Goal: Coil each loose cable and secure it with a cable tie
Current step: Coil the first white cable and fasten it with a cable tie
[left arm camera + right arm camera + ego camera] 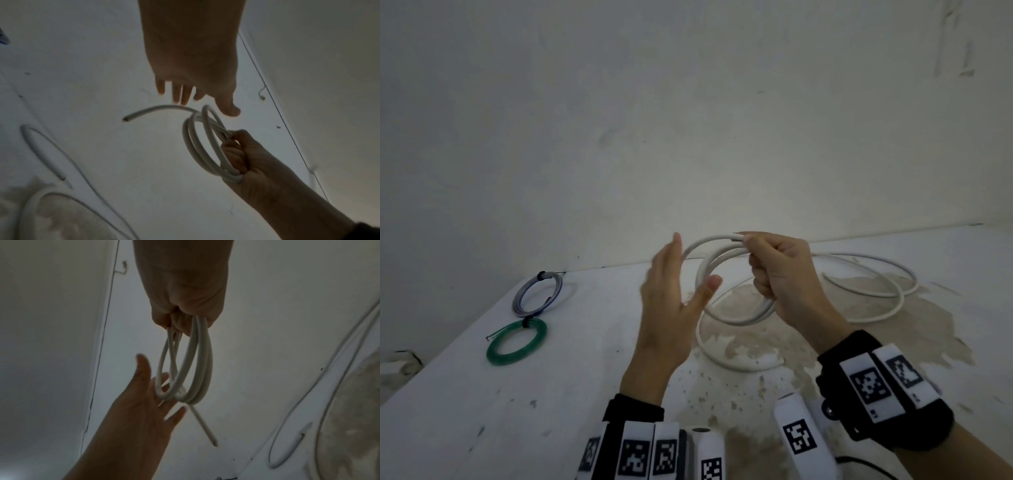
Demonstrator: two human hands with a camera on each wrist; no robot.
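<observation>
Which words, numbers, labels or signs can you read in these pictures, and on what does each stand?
No readable words or numbers.
Wrist bands: black-and-white square code markers, patterns only; tiny print under them is too blurred to read.
White cable, green coil: no visible print.

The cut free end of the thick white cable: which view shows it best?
Left wrist: the cable's cut end sticks out clear against the pale table. Right wrist shows it too, pointing away below the loops. In the head view I cannot pick it out.
</observation>
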